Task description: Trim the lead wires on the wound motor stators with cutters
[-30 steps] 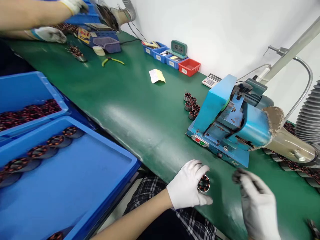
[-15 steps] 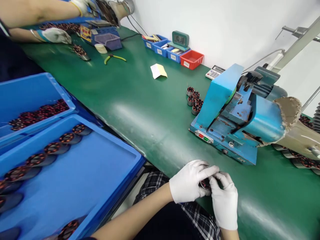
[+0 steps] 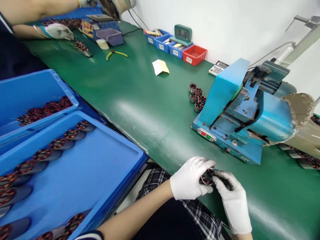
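My left hand (image 3: 191, 180), in a white glove, grips a motor stator (image 3: 207, 176) by its metal rim above the near edge of the green table. The stator's open face is turned up and shows dark red-brown coils inside. Just right of it is my right hand (image 3: 231, 193), also gloved, with thumb and fingers pinched together at the stator's right edge. Dark stains mark its fingertips. Whatever lies between those fingertips is too small to make out.
A blue machine (image 3: 232, 116) stands beyond my hands. Several stators (image 3: 197, 96) are grouped left of it. A blue tray (image 3: 107, 156) with rows of stators lies at my left. A co-worker's gloved hand (image 3: 58, 31) is at the far left, near green-handled pliers (image 3: 116, 54).
My right hand has drawn slightly right and down, uncovering more of the stator. My left hand keeps its hold, and the stator's open face shows more. The view has shifted a little.
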`<state>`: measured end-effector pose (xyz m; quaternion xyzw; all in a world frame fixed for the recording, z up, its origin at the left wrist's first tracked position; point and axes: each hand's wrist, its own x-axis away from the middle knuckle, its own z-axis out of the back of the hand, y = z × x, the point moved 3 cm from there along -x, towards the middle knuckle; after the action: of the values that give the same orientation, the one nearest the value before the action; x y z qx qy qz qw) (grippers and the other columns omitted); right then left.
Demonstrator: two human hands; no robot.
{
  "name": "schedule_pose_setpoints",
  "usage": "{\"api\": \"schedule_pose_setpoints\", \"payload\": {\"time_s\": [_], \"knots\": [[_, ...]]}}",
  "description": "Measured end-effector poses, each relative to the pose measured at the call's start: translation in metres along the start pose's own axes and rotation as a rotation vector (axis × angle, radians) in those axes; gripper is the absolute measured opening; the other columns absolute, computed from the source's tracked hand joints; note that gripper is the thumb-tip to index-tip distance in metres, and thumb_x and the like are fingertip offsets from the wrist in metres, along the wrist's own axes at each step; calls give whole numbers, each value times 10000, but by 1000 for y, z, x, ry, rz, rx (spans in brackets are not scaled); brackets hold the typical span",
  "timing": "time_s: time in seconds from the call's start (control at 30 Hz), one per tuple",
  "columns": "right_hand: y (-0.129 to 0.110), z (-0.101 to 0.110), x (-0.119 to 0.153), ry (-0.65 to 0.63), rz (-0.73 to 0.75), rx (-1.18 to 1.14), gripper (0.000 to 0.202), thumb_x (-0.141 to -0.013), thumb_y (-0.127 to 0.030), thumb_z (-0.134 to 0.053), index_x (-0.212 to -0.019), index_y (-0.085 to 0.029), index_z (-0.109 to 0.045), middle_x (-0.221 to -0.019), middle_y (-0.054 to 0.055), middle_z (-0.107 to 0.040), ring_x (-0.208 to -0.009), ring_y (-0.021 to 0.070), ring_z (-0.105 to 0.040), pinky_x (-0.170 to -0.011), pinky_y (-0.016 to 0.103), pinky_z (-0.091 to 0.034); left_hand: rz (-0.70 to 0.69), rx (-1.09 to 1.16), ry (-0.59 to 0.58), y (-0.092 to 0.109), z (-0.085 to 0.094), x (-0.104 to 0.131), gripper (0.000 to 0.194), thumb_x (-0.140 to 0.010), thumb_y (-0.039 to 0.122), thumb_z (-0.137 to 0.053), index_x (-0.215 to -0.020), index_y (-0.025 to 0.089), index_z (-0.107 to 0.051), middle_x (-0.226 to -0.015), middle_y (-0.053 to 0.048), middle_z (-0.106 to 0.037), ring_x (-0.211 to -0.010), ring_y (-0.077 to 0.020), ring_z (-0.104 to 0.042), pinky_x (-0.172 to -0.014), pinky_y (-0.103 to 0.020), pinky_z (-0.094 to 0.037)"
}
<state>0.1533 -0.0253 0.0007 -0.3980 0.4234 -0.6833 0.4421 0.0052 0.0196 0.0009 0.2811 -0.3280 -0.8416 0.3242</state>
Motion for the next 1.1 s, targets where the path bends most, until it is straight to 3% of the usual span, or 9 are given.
{"api": "schedule_pose_setpoints", "payload": {"time_s": [0.17, 0.3, 0.4, 0.5, 0.63, 0.77, 0.97, 1.03, 1.1], "knots": [[-22, -15, -6, -101, 110, 282, 130, -706, -355, -636, -771, -270, -709, -827, 34, -624, -760, 199, -589, -708, 321, -478, -96, -5, -60, -2, -1, 2, 742, -710, 174, -606, -1338, 161, -210, -1204, -134, -509, -1113, -250, -481, -966, -417, -392], [-19, -19, -8, -86, 128, 256, 138, -730, -315, -585, -665, -251, -688, -771, 34, -613, -734, 196, -576, -705, 323, -471, -126, 1, -49, -3, -3, 1, 743, -726, 171, -603, -1344, 190, -190, -1168, -114, -530, -1079, -248, -505, -933, -417, -411], [-8, -12, -7, -14, 90, 107, 145, -717, -331, -613, -631, -219, -645, -719, 24, -601, -697, 183, -572, -668, 292, -478, -28, 23, -22, -3, -2, -1, 723, -700, 270, -691, -1288, 169, -282, -1129, -119, -558, -1016, -258, -541, -903, -417, -426], [4, 0, -1, 67, 19, 27, 156, -714, -351, -634, -668, -202, -626, -706, 19, -603, -685, 177, -574, -648, 276, -481, 51, 74, -8, -2, 0, -3, 540, -661, 368, -743, -1081, 178, -461, -1025, -80, -602, -944, -239, -571, -869, -388, -439], [10, 6, 15, 70, 47, 126, 175, -731, -362, -617, -654, -205, -622, -700, 24, -604, -683, 183, -572, -638, 279, -471, 51, 113, 30, -1, 1, -5, 356, -649, 349, -749, -859, 184, -513, -960, -53, -621, -917, -216, -580, -849, -360, -435], [10, 4, 19, 103, 77, 333, 185, -779, -356, -554, -695, -213, -637, -761, 44, -616, -721, 201, -576, -669, 307, -445, 74, 115, 39, -3, -1, -5, 372, -592, 362, -781, -746, 190, -491, -944, -45, -633, -901, -218, -586, -833, -357, -436], [12, 22, -12, 174, 97, 511, 236, -762, -402, -544, -716, -196, -649, -791, 75, -619, -732, 226, -567, -696, 350, -430, 68, 108, 68, -6, -4, -3, 412, -545, 380, -810, -729, 188, -495, -914, -46, -637, -893, -218, -588, -833, -350, -436], [13, 36, -18, 236, 35, 486, 248, -733, -428, -582, -714, -191, -652, -785, 79, -631, -725, 231, -575, -684, 357, -440, 69, 117, 95, -7, -5, -2, 436, -507, 375, -832, -716, 186, -500, -925, -46, -639, -904, -216, -588, -836, -342, -433], [9, 43, -17, 211, 18, 336, 241, -720, -427, -613, -740, -190, -655, -789, 73, -650, -727, 223, -596, -679, 346, -466, 72, 117, 97, -7, -5, -2, 447, -478, 370, -845, -700, 186, -503, -916, -35, -647, -899, -209, -592, -833, -333, -433]]}}
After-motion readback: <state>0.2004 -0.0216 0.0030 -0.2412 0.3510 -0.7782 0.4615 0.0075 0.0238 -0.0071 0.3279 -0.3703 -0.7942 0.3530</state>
